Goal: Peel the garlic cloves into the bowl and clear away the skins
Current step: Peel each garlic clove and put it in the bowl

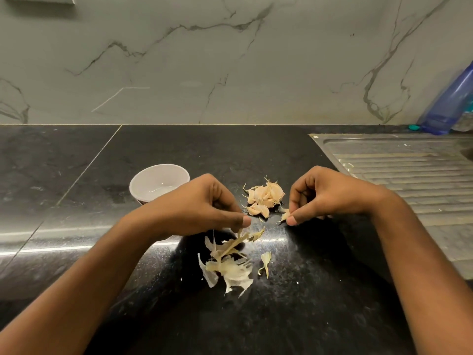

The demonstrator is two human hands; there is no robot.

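Peeling step, mid-clove. Left hand [204, 206] has thumb and forefinger clamped together on a strip of skin [242, 238] that dangles just below the fingertips. Right hand [330, 196] has its fingers curled, thumb and forefinger pinching a small clove [283, 216] at their tips; most of the clove is hidden, so I can't tell how much skin is left on it. The unpeeled garlic cloves [263, 198] sit in a heap between the two hands, just beyond the fingertips. The skin pile [230, 271] lies below the left fingers, with one loose scrap [266, 262] beside it. The bowl [158, 183] is behind the left knuckles, and no clove shows in it. Judged early in the task: most cloves are untouched. Next move likely calls for letting the strip fall on the pile, then re-pinching the clove's remaining skin with a light grip, since the skin is thin and tears.
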